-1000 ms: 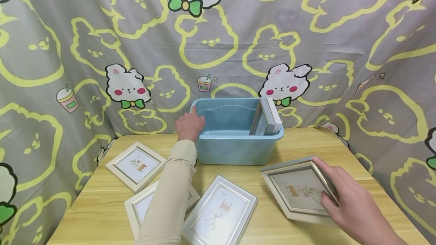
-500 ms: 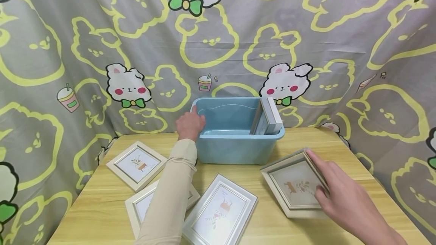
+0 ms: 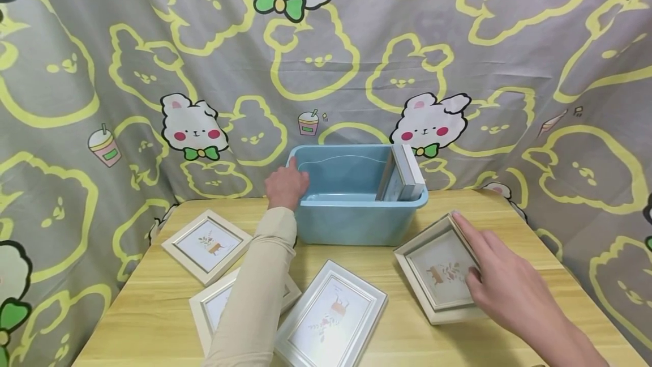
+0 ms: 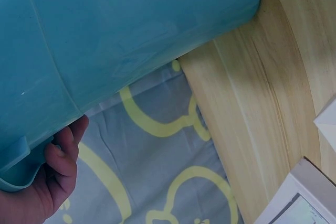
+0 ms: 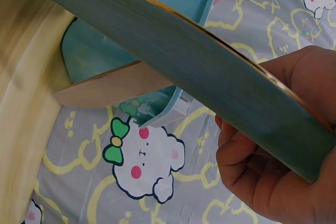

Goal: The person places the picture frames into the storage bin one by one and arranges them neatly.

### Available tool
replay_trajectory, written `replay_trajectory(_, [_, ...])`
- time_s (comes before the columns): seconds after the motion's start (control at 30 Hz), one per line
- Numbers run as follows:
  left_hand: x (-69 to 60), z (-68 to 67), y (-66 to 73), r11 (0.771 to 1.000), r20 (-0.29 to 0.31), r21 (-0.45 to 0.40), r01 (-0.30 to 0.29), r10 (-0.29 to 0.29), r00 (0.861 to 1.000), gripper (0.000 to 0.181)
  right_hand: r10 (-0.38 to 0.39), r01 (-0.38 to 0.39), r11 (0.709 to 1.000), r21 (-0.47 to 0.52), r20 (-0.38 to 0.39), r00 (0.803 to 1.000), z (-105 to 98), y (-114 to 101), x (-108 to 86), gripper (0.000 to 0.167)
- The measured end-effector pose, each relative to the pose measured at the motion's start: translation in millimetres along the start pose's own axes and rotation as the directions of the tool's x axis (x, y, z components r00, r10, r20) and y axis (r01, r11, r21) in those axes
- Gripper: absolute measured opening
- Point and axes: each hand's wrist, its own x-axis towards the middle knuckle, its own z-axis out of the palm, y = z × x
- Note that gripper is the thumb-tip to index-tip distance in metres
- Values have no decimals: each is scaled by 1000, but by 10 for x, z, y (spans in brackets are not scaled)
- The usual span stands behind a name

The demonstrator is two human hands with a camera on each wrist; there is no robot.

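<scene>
We find the frame [image 3: 439,273] tilted at the table's right, in front of the tub [image 3: 356,225]. We judge it light and rigid; its front looks glazed, so probably slick and fragile. We favour a hold on the border [image 3: 416,285], clear of the picture. The right hand [image 3: 509,285] pinches its right edge, index finger along that edge, with most of the frame extending leftward. We cannot tell whether its lower edge touches the table [image 3: 148,313]. The left hand [image 3: 287,187] grips the tub's left rim, fingers curled round it.
</scene>
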Motion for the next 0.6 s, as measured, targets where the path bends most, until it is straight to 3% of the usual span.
replay_trajectory(0.23, [3,-4,-3,1000,8,-3,2,-2,1000,61,42,-42,999,0,50,998,12,-30,85,99])
replay_trajectory(0.4, [5,5,-13,1000,9,-4,4,-4,1000,60,79,-79,997,-4,139,987,9,-60,184,96])
replay_trajectory(0.6, [-7,0,5,1000,5,6,3,-3,1000,61,72,-69,997,-22,195,978,3,-97,273,88])
